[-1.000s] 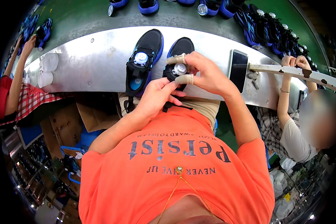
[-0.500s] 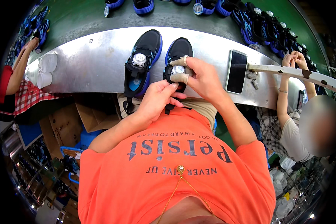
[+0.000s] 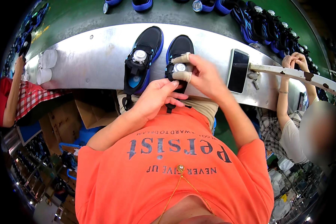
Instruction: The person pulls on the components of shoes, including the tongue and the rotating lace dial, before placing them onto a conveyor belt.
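Observation:
Two black shoes with blue-purple soles stand on the metal ledge before me, toes pointing away. My right hand [image 3: 201, 74], with beige finger covers on thumb and forefinger, grips the white round dial [image 3: 179, 67] on the right shoe [image 3: 181, 45]. At that shoe's heel, my left hand [image 3: 156, 96] has its thumb and forefinger closed at the collar, the other fingers loosely curled; the exact hold is partly hidden. Just left stands the other shoe [image 3: 148, 40], untouched, with its own white dial [image 3: 139, 56] and a blue insole showing.
A phone [image 3: 238, 71] lies right of the shoes, beside grey finger covers [image 3: 255, 79] and a white metal bar [image 3: 298, 72]. White cups [image 3: 47, 64] stand at left. More shoes [image 3: 246, 24] line the green belt [image 3: 89, 16]. Co-workers sit on both sides; cardboard boxes [image 3: 61, 123] lie below.
My right hand stays on the dial, its fingers slightly shifted. My left hand keeps its place at the heel. The co-worker's arm at far left has moved, with a shoe at the hand.

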`<state>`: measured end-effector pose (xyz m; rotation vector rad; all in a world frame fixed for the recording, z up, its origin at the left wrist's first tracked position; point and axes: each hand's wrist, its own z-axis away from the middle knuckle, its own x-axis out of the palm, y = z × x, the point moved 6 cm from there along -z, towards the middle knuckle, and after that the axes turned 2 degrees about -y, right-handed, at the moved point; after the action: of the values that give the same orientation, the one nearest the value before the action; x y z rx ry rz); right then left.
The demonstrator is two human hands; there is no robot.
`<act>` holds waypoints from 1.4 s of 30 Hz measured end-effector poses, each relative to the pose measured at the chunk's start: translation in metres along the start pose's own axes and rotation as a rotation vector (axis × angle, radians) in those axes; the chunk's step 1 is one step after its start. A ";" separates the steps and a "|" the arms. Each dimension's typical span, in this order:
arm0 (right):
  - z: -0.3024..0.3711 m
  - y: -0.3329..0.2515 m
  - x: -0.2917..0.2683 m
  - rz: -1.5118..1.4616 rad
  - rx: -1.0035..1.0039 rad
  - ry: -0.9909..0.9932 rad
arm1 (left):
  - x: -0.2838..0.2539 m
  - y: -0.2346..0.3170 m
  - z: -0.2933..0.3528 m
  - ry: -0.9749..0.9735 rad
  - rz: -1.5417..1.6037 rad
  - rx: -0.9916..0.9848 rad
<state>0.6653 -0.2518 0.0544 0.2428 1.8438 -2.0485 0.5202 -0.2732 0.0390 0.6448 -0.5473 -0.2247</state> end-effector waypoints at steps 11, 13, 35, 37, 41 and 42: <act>-0.028 0.012 0.010 -0.153 0.047 -0.118 | -0.004 0.006 -0.008 0.077 -0.017 -0.030; -0.030 0.000 0.011 -0.029 -0.028 -0.096 | -0.007 0.005 -0.008 0.083 -0.015 -0.039; -0.002 -0.011 -0.003 0.158 -0.205 0.008 | -0.008 0.006 -0.010 0.009 0.012 -0.030; 0.002 -0.008 0.003 0.209 -0.213 0.052 | -0.010 0.007 -0.012 -0.007 0.009 -0.024; 0.003 -0.008 0.002 0.168 -0.072 0.006 | -0.012 0.010 -0.004 -0.097 -0.148 -0.150; -0.002 -0.005 -0.005 0.133 -0.038 -0.081 | -0.015 0.031 0.006 -0.067 -0.326 -0.040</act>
<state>0.6674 -0.2485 0.0605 0.2608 1.7679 -1.9042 0.5053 -0.2466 0.0554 0.6873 -0.4992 -0.5639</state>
